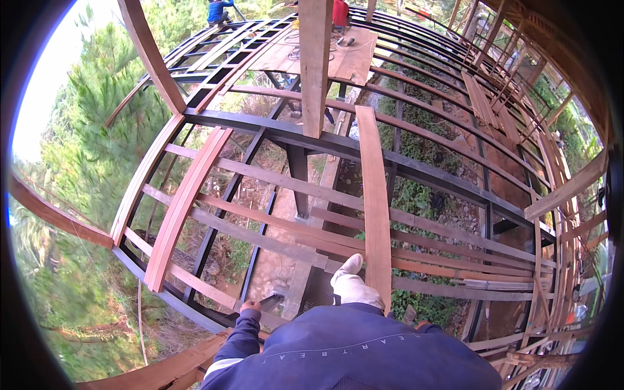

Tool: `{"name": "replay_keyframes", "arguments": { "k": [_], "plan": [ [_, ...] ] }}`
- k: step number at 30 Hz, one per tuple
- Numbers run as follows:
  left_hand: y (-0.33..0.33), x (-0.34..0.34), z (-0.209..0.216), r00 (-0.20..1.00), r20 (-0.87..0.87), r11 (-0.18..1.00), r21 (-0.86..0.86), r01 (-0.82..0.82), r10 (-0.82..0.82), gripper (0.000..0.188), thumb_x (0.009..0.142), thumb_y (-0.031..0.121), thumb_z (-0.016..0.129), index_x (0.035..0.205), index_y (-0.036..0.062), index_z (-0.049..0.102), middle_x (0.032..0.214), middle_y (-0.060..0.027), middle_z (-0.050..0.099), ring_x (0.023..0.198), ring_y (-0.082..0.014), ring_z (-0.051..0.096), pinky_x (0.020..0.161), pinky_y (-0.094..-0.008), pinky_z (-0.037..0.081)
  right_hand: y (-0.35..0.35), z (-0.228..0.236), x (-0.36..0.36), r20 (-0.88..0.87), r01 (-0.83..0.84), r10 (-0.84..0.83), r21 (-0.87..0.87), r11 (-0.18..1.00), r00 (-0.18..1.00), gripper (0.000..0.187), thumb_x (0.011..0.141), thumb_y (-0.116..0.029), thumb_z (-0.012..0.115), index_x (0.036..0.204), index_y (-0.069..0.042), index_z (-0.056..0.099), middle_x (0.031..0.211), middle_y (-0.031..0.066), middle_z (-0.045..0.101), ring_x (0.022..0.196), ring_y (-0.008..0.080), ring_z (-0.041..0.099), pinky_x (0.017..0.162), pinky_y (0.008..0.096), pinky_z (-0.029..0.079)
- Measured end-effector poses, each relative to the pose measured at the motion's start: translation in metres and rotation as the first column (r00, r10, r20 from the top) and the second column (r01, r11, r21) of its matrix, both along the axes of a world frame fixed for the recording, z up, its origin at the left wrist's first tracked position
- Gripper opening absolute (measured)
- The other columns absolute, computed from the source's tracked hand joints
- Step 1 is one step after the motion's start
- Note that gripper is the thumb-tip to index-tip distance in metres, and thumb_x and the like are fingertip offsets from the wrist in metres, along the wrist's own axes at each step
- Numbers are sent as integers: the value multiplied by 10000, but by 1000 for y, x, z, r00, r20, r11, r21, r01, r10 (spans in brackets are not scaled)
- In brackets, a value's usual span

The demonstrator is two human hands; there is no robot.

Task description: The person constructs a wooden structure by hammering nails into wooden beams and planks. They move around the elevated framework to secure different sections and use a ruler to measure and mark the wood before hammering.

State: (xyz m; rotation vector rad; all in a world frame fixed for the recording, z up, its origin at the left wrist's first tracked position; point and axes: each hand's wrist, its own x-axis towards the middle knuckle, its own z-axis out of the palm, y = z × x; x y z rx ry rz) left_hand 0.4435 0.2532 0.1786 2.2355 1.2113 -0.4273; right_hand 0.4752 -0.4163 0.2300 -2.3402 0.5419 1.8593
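Note:
My left hand (250,305) is at the lower left, small in the picture, with its fingers curled closed. Just beside it are the end of a wooden joist (211,293) and the dark metal frame; whether the hand grips anything is not visible. Only a sliver of my right hand (422,324) shows past my dark blue top, its fingers hidden. My foot, in a pale shoe (351,265), rests on the boards near a wide wooden plank (375,195) that runs away from me across the joists.
Wide gaps between joists open onto ground and plants far below. A black steel beam (416,166) crosses ahead, with an upright wooden post (315,71) before it. Reddish boards (188,208) lie stacked at left. Beyond are plywood sheets (354,55) and two people, in blue (218,11) and red (340,13).

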Motion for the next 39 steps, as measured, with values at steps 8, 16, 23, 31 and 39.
{"name": "replay_keyframes", "arguments": {
  "k": [8,16,23,31,39],
  "plan": [
    [-42,191,31,971,118,978,54,203,-208,253,702,288,561,793,77,667,802,-196,638,812,-340,624,774,-401,483,-24,-51,123,571,124,-119,30,992,813,769,614,-467,745,1192,-14,519,1072,217,592,1003,338,563,868,380,435],
    [-120,351,73,898,216,923,54,380,-382,267,703,277,583,828,59,673,774,-181,647,787,-313,635,753,-384,486,-23,44,264,596,289,-321,151,945,736,739,661,-486,683,1164,31,522,1165,241,537,1099,340,515,940,368,405],
    [-183,429,110,786,111,790,-13,613,-608,270,710,283,569,838,71,675,817,-193,644,831,-334,623,812,-394,469,-49,-15,238,630,523,-533,227,822,565,800,646,-496,697,1203,37,482,1162,250,534,1079,350,522,930,376,411],
    [-154,508,43,489,54,491,29,871,-871,292,721,282,557,829,33,665,765,-199,640,754,-324,637,705,-403,493,14,-29,118,521,831,-775,200,519,358,664,580,-515,713,970,15,625,903,200,642,877,320,619,793,361,480],
    [-206,608,41,185,139,191,37,981,-973,207,728,202,578,765,10,647,732,-215,623,678,-302,620,658,-402,484,159,-61,-13,335,998,-942,62,25,3,496,696,-426,693,856,42,656,773,158,662,734,231,659,670,357,520]
  ]
}}
